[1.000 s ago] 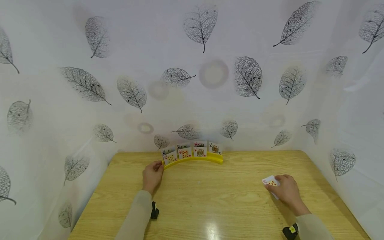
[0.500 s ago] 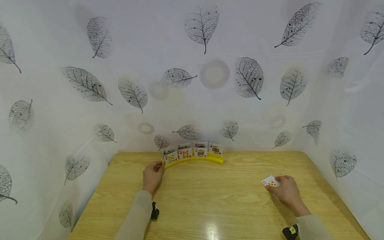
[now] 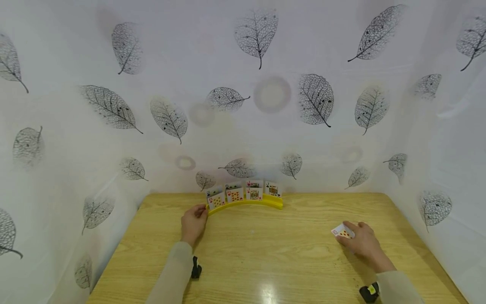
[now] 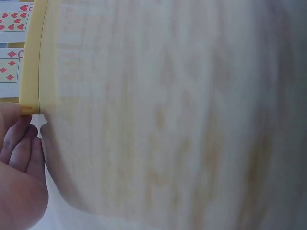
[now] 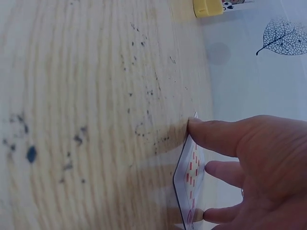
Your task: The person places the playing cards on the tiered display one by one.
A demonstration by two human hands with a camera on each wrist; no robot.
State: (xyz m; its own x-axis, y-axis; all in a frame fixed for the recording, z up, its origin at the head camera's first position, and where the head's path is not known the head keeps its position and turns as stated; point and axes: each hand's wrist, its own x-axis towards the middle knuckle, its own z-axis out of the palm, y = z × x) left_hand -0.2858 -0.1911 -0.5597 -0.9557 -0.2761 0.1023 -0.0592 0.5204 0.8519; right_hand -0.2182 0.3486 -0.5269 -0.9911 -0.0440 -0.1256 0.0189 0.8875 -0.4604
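My left hand (image 3: 193, 224) grips the left end of a curved yellow card holder (image 3: 228, 204) at the back of the table. Several playing cards stand upright in the holder in two rows, among them a card with red hearts (image 3: 234, 194) and a face card (image 3: 254, 193). In the left wrist view, thumb and fingers meet at the end of the yellow holder (image 4: 30, 57). Far to the right, my right hand (image 3: 362, 241) holds a playing card (image 3: 340, 231) with red pips by its edges, thumb on one side and fingers on the other, low over the table.
The wooden table (image 3: 265, 249) ends at a white curtain (image 3: 243, 135) printed with dark leaves, which also closes off both sides. Black wrist gear (image 3: 195, 268) sits beside the left sleeve, and another black piece (image 3: 369, 292) beside the right.
The right hand's fingers have shifted slightly on the card, which has turned a little. The left hand stays at the holder's end, and the standing cards look the same.
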